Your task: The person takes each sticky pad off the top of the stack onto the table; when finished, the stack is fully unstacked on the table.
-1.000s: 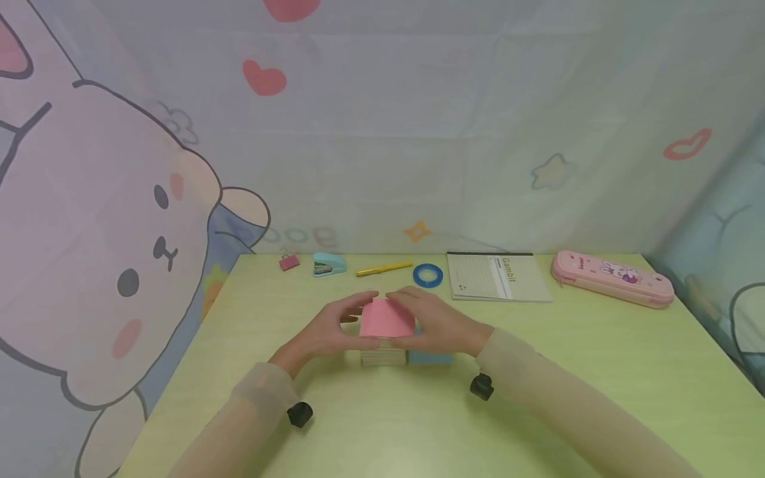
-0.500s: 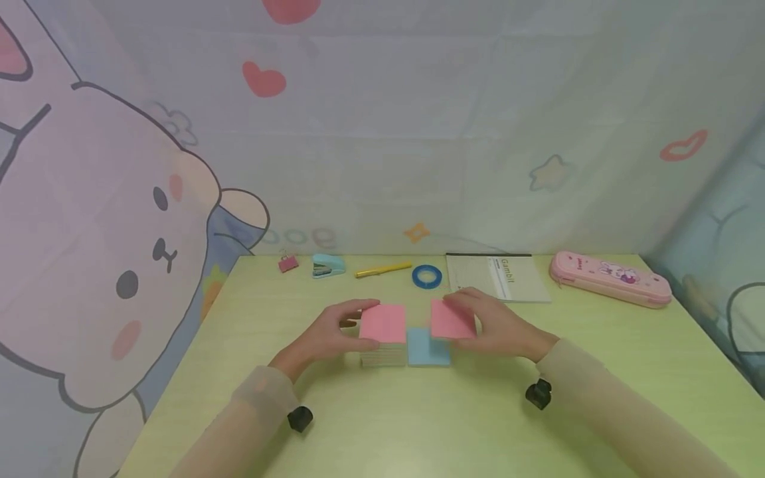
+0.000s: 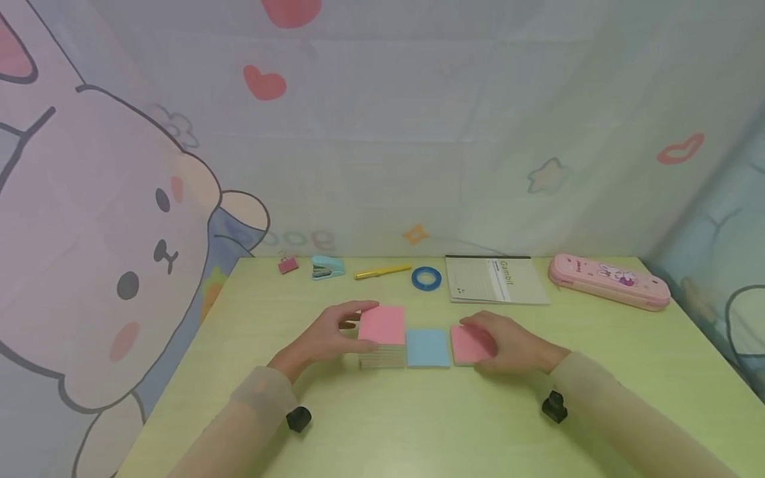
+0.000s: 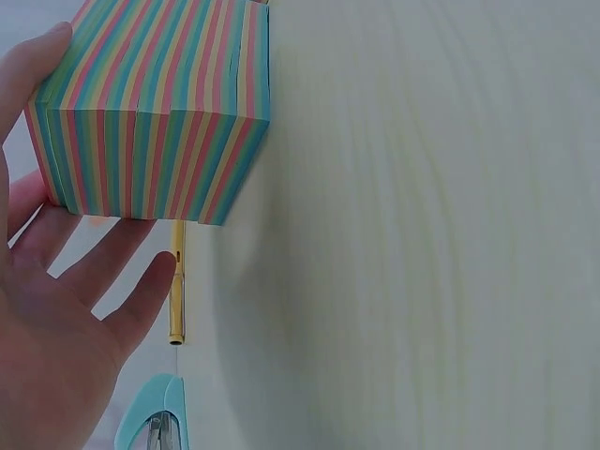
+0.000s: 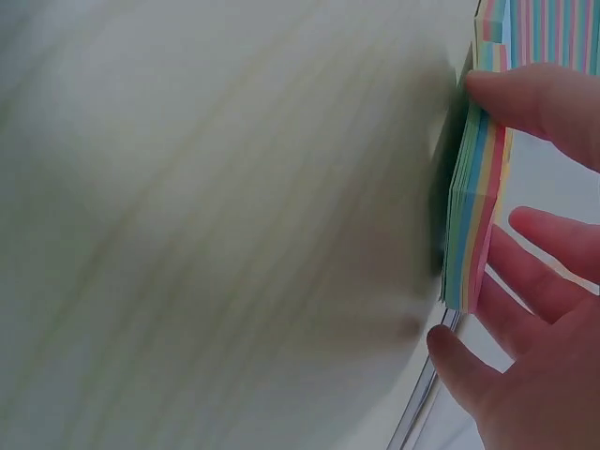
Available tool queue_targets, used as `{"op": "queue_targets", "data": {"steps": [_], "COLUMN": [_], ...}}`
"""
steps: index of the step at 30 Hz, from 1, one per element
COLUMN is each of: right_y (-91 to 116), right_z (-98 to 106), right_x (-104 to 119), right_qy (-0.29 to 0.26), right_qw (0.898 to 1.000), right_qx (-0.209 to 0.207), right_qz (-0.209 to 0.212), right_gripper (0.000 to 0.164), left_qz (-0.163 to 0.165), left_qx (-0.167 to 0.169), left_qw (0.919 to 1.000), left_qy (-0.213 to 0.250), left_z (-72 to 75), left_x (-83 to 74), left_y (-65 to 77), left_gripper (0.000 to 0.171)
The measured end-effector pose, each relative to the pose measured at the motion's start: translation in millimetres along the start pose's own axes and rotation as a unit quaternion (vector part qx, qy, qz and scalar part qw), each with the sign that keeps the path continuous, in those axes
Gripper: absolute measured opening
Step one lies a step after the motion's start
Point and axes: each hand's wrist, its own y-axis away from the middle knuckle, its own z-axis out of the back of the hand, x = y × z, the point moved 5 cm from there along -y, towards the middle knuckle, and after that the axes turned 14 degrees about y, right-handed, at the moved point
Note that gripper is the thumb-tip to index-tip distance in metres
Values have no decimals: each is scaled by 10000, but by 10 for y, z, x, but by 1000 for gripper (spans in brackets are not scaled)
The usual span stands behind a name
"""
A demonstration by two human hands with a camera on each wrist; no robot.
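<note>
My left hand (image 3: pixel 329 332) holds a tall stack of square sticky notes (image 3: pixel 382 325) with a pink top, thumb on the near side and fingers at the far side. In the left wrist view the sides of this stack (image 4: pixel 155 112) show pink, yellow, green and blue stripes. To its right lies a low blue-topped sticky note pad (image 3: pixel 427 348). Beyond that, my right hand (image 3: pixel 510 342) pinches a thin pink-topped sticky note pad (image 3: pixel 469 345) at table level. Layered colours show on this pad's edge (image 5: pixel 473 206) in the right wrist view; whether it fully touches the table I cannot tell.
Along the table's back edge lie a pink binder clip (image 3: pixel 288 265), a light blue stapler (image 3: pixel 327 267), a yellow pen (image 3: pixel 382 272), a roll of blue tape (image 3: pixel 427 279), a notebook (image 3: pixel 490 282) and a pink pencil case (image 3: pixel 609 282). A printed cloth (image 3: pixel 382 166) hangs behind.
My right hand has carried the pink-topped pad off the stack, rightward past the blue-topped pad, and down to the table. My left hand has stayed at the stack.
</note>
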Motion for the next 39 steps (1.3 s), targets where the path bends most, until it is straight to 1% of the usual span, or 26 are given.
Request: {"op": "queue_targets", "data": {"steps": [6, 14, 17, 20, 22, 24, 26, 28, 31, 34, 36, 39], "right_y": [11, 8, -4, -60, -136, -243, -369, -490, -666, -808, -875, -925], "right_z": [-20, -5, 9, 42, 90, 143, 185, 206, 215, 220, 216, 200], "right_x": [37, 65, 77, 113, 198, 337, 531, 722, 985, 1179, 1266, 1332], "right_qy": [117, 116, 122, 76, -64, -269, -413, -551, -489, -305, -170, -83], "right_qw": [9999, 9999, 9998, 9998, 9998, 9994, 9988, 9982, 9981, 9976, 9966, 9954], "right_qx": [27, 18, 67, 54, -25, -127, -189, -154, -138, -202, -281, -320], "right_qz": [38, 124, 155, 182, 171, 159, 191, 166, 340, 581, 754, 904], "right_gripper": [78, 78, 81, 87, 90, 91, 92, 94, 98, 97, 92, 84], "left_qz": [-9, -75, -97, -96, -78, -81, -114, -155, -198, -231, -263, -286], "left_qx": [41, 76, 105, 119, 122, 124, 138, 161, 182, 182, 173, 197], "left_qw": [10000, 9999, 9999, 9998, 9999, 9999, 9998, 9997, 9996, 9995, 9994, 9993], "left_qy": [14, 56, 74, 84, 65, 37, 8, -29, -97, -142, -143, -124], "left_z": [1, 12, 12, 12, 11, 10, 10, 12, 11, 9, 8, 5], "left_x": [16, 14, 27, 45, 45, 34, 24, 27, 32, 27, 21, 22], "left_y": [-12, -8, -11, -19, -17, -15, -6, -4, -3, -1, 1, 4], "left_gripper": [74, 73, 73, 73, 74, 75, 75, 75, 76, 77, 80, 85]}}
